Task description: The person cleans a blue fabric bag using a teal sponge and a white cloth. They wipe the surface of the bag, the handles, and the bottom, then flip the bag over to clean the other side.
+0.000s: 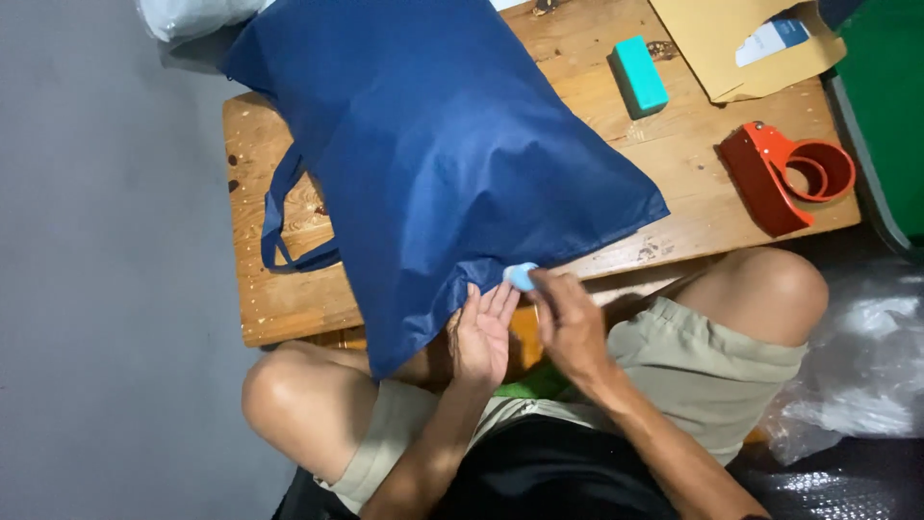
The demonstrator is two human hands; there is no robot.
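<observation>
A large navy fabric bag [452, 154] lay across the small wooden table [674, 164], its lower edge hanging over the person's knees. The left hand [481, 337] was open, fingers spread flat against that edge from below. The right hand [568, 323] pinched a small pale blue piece [520, 276] against the bag's hem. A teal block [638, 75] and a red tape dispenser [784, 173] sat farther along the table.

A small wooden counter [279, 308] carries a large navy blue cloth bag [443, 154] that overhangs its near edge. To the right lie a teal box [638, 75], a red tape dispenser [784, 173] and, at the far right, a brown cardboard envelope [712, 39].
</observation>
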